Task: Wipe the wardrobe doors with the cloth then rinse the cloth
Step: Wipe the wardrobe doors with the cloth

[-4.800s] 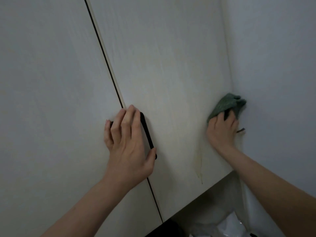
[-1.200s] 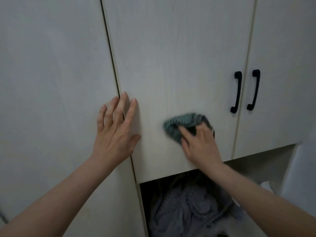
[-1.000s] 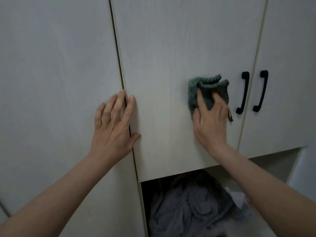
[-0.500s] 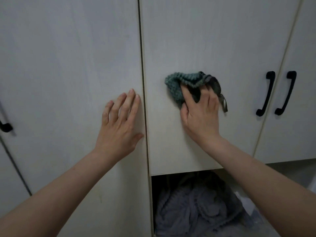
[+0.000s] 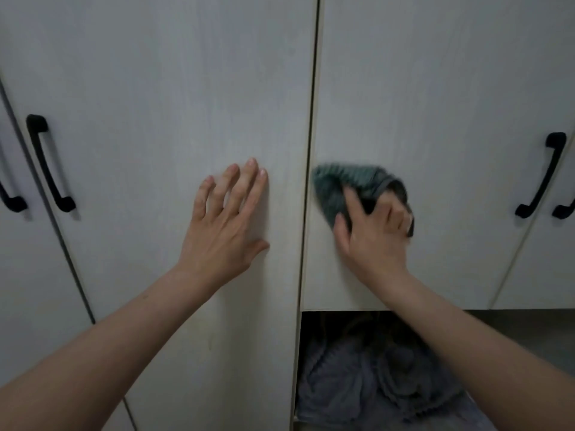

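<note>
1. While the right hand (image 5: pixel 370 231) clenches the crumpled teal knitted cloth (image 5: pixel 345 188) against the short pale wood-grain wardrobe door (image 5: pixel 435 104), the cloth bulges out beyond the fingertips toward the dark seam (image 5: pixel 311 150), and the picture is smeared there, so the exact fingers holding it are hard to tell.
2. The left hand (image 5: pixel 227 225) lies released and flat on the tall pale wardrobe door (image 5: pixel 155 88), fingers straight and spread, holding nothing.
3. Risk, as I judge it: a loose corner of cloth ahead of the fingers could catch in the seam, or slip from the grasp and fall into the open compartment below the wrist, onto the grey fabric heap (image 5: pixel 373 384).
4. Risk: pressing hard near the short door's lower edge could swing it on its hinges; the left palm braces only the neighbouring door.
5. Count: two hands, one cloth, four black curved handles (two beyond the left fingers (image 5: pixel 46 163), two beyond the right (image 5: pixel 541 175), the outermost ones cropped), four door panels, one fabric heap.
</note>
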`<move>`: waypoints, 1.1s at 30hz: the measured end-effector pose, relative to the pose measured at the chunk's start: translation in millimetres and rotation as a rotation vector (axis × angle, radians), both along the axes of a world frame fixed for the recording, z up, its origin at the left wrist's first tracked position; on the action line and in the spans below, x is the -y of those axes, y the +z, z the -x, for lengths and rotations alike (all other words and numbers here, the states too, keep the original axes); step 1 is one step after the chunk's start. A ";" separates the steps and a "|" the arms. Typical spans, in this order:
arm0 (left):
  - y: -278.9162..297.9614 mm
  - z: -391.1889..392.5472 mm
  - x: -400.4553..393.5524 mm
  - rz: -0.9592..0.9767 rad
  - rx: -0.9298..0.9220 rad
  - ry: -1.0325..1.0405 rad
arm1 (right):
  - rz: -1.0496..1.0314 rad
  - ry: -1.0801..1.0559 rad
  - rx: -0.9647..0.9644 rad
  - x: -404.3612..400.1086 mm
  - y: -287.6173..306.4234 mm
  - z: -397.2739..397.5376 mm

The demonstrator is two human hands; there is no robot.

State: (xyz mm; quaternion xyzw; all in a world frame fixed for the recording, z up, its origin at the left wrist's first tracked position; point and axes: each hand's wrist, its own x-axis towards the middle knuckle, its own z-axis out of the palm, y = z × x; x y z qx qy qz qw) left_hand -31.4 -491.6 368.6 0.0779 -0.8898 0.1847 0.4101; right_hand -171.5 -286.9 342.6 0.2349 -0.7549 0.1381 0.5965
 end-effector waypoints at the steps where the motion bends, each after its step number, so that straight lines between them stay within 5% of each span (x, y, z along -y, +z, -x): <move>1: 1.0 -3.4 4.9 -0.027 -0.011 0.020 | 0.048 0.004 0.030 10.0 18.2 -2.4; 6: -0.6 -23.1 39.4 -0.142 -0.059 0.081 | 0.026 0.084 0.004 54.1 21.0 -20.9; 14: -34.2 -63.1 108.5 -0.241 -0.070 0.134 | -0.511 0.191 -0.091 92.3 -88.1 -52.5; 22: -63.8 -87.5 152.5 -0.323 -0.104 0.130 | -0.130 0.104 0.029 134.6 35.1 -69.1; 29: -100.0 -99.1 174.6 -0.392 -0.108 0.174 | -0.526 0.231 -0.012 131.8 -133.5 -85.3; 33: -98.3 -96.3 177.2 -0.388 -0.094 0.192 | -0.681 0.335 -0.026 126.3 -120.8 -79.2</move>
